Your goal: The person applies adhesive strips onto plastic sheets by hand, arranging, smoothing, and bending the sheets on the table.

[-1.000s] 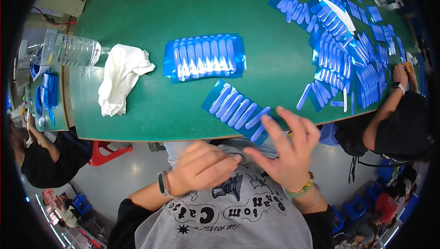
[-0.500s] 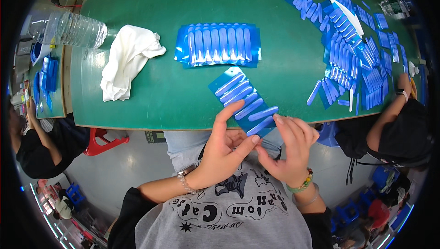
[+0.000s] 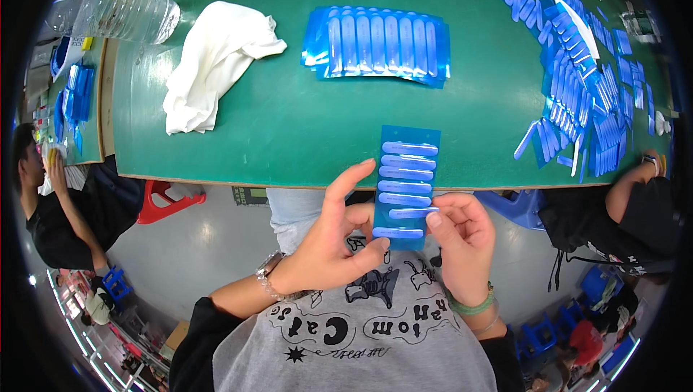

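A blue film sheet (image 3: pixel 411 134) with several slim, round-ended blue strips across it stands upright in view at the table's front edge. My left hand (image 3: pixel 325 237) grips its lower left edge, thumb at the bottom corner and index finger stretched away. My right hand (image 3: pixel 463 244) pinches the right end of one blue strip (image 3: pixel 410 214) between thumb and index finger. That strip sits further right than the others, with a wider gap below it. Whether it touches the film I cannot tell. Beyond lies a neat stack of similar filled sheets (image 3: pixel 381 45).
A crumpled white cloth (image 3: pixel 220 63) lies left of the stack, and a large clear bottle (image 3: pixel 133 13) lies at the far left. Loose strips and sheets form a spread-out pile (image 3: pixel 570 92) at the right. Other people sit at both sides, near a red stool (image 3: pixel 167 203).
The sheet has turned from slanting to nearly straight and come closer to me. My right hand has moved down with it, and the pinched strip now lies level. The view has shifted slightly.
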Tool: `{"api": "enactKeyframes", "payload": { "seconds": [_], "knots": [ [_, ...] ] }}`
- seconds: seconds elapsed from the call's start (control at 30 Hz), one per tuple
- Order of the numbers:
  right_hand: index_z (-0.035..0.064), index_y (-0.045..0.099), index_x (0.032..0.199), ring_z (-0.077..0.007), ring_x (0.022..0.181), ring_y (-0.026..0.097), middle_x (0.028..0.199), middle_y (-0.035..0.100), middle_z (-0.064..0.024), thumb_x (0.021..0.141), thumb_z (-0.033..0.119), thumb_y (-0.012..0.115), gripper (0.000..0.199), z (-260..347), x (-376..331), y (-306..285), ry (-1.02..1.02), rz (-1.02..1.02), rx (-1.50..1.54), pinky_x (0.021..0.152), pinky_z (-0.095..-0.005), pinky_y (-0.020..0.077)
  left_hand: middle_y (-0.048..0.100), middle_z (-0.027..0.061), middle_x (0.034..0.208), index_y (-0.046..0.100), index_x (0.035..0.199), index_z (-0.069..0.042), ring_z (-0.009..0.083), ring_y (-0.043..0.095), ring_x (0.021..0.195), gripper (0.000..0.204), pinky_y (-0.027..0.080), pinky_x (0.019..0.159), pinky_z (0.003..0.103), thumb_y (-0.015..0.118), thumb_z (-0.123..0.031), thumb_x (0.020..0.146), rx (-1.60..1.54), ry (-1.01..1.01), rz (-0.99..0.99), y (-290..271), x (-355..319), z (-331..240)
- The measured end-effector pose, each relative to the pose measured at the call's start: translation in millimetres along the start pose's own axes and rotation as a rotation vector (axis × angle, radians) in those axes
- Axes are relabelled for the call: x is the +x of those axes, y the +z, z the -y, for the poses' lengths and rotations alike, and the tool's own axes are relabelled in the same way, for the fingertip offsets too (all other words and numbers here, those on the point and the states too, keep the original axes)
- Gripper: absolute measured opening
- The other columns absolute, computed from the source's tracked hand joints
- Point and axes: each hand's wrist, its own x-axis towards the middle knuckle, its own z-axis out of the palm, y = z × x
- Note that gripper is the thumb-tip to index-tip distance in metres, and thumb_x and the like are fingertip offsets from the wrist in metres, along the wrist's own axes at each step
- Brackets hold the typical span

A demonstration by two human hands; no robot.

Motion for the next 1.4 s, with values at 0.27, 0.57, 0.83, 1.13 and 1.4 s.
{"api": "enactKeyframes", "payload": {
  "seconds": [0.27, 0.57, 0.83, 1.13, 1.4],
  "knots": [
    [0.0005, 0.058, 0.083, -0.0103, 0.074, 0.061, 0.086, 0.066, -0.0086, 0.082, 0.000, 0.067, 0.009, -2, 3, -7, 0.174, 0.058, 0.158, 0.068, -0.0237, 0.0498, 0.057, 0.0065, 0.080, 0.004, 0.143, -0.005, 0.0116, 0.054, 0.066, 0.085, 0.044, 0.064, 0.025, 0.056, 0.007, 0.077, 0.053, 0.038, 0.032, -3, 0, 3],
    [0.0014, 0.058, 0.079, -0.0117, 0.077, 0.062, 0.088, 0.067, -0.0118, 0.080, -0.004, 0.067, 0.011, -2, 8, -5, 0.253, 0.082, 0.253, 0.072, -0.0243, 0.0501, 0.057, 0.0061, 0.080, 0.004, 0.143, -0.003, 0.0136, 0.056, 0.068, 0.086, 0.046, 0.065, 0.026, 0.059, 0.004, 0.078, 0.192, 0.097, 0.064, -5, 3, 3],
    [0.0008, 0.058, 0.077, -0.0098, 0.074, 0.060, 0.087, 0.067, -0.0116, 0.080, -0.005, 0.067, 0.011, 7, 5, -2, 0.247, 0.078, 0.235, 0.068, -0.0218, 0.0470, 0.059, 0.0107, 0.093, -0.004, 0.145, -0.014, 0.0147, 0.059, 0.086, 0.096, 0.048, 0.079, 0.031, 0.063, 0.008, 0.080, -0.049, -0.088, 0.014, -8, 3, -3],
    [0.0018, 0.058, 0.075, -0.0046, 0.064, 0.054, 0.078, 0.066, -0.0068, 0.079, -0.003, 0.069, 0.013, 2, 4, -4, 0.273, 0.079, 0.165, 0.058, -0.0192, 0.0411, 0.058, 0.0090, 0.090, -0.002, 0.145, -0.012, 0.0136, 0.058, 0.083, 0.095, 0.049, 0.076, 0.029, 0.064, 0.009, 0.080, -0.028, -0.066, 0.004, -6, 4, -8],
    [0.0021, 0.059, 0.075, -0.0041, 0.063, 0.054, 0.077, 0.066, -0.0060, 0.079, -0.002, 0.071, 0.012, 4, 6, -3, 0.271, 0.066, 0.101, 0.058, -0.0185, 0.0410, 0.056, 0.0069, 0.087, 0.007, 0.144, -0.010, 0.0118, 0.057, 0.082, 0.083, 0.048, 0.077, 0.028, 0.059, 0.009, 0.083, -0.005, -0.051, -0.078, -4, 3, -3]
  ]
}}
